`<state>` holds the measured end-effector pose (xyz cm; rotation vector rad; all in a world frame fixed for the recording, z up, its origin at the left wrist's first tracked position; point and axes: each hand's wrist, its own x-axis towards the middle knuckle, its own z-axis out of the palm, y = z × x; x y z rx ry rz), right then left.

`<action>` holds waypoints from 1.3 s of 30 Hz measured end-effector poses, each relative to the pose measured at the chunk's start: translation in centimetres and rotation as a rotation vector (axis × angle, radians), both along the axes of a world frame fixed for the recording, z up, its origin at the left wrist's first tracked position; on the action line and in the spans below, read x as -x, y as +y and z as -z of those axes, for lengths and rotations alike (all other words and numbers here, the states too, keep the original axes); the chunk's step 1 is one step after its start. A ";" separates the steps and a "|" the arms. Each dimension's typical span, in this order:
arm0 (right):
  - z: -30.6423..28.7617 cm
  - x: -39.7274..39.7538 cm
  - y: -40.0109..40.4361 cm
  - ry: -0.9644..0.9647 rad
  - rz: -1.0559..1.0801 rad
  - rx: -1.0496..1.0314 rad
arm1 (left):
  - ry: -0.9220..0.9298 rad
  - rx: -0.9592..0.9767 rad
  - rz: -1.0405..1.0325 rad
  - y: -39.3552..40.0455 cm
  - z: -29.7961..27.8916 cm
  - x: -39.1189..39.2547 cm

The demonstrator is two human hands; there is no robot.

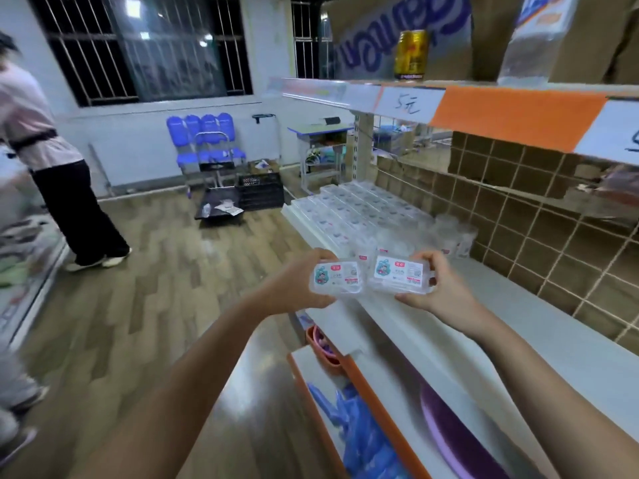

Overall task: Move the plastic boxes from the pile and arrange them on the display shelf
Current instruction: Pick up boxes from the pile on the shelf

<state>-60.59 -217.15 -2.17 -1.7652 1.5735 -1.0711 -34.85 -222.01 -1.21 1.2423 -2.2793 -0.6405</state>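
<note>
Two plastic boxes sit in your hands, one [337, 279] pinched in your left hand [294, 288], one [401, 274] in your right hand [446, 285], above the display shelf [518, 305]. They nearly touch; bump them and one may slip, or knock the neat rows [359, 209] crooked.

The left hand [294, 288] grips a clear plastic box [337, 279] with a cartoon label, and the right hand [446, 288] grips a second box [399, 274] just beside it, both held above the near edge of the white display shelf [518, 326]. Farther along the shelf lie rows of flat clear boxes [359, 209]. A gold can [411, 55] stands on the upper shelf. On the far left a person [52, 160] stands on the wooden floor [155, 288].
</note>
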 end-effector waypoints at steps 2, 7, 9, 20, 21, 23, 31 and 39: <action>0.0 -1.4 -3.1 0.042 0.010 0.039 | -0.024 0.022 -0.010 -3.0 0.1 -1.7; 0.0 -4.5 -11.9 0.100 0.026 0.083 | -0.093 0.090 -0.016 -11.6 0.3 -5.3; -0.4 -5.6 -15.5 0.128 0.025 0.094 | -0.101 0.117 -0.018 -15.4 0.0 -6.5; -2.8 -9.6 -31.0 0.245 0.140 0.039 | -0.178 0.218 0.081 -34.6 -2.1 -9.0; -2.6 -9.8 -32.1 0.252 0.154 0.028 | -0.187 0.220 0.099 -36.1 -1.9 -9.0; -1.9 -10.1 -34.0 0.265 0.193 0.004 | -0.197 0.219 0.146 -38.9 -1.6 -8.8; -0.3 -12.7 -40.0 0.201 0.411 -0.107 | -0.288 0.161 0.389 -51.1 -0.5 -7.9; 0.9 -15.9 -41.7 0.181 0.649 -0.205 | -0.328 0.110 0.658 -58.8 2.4 -5.0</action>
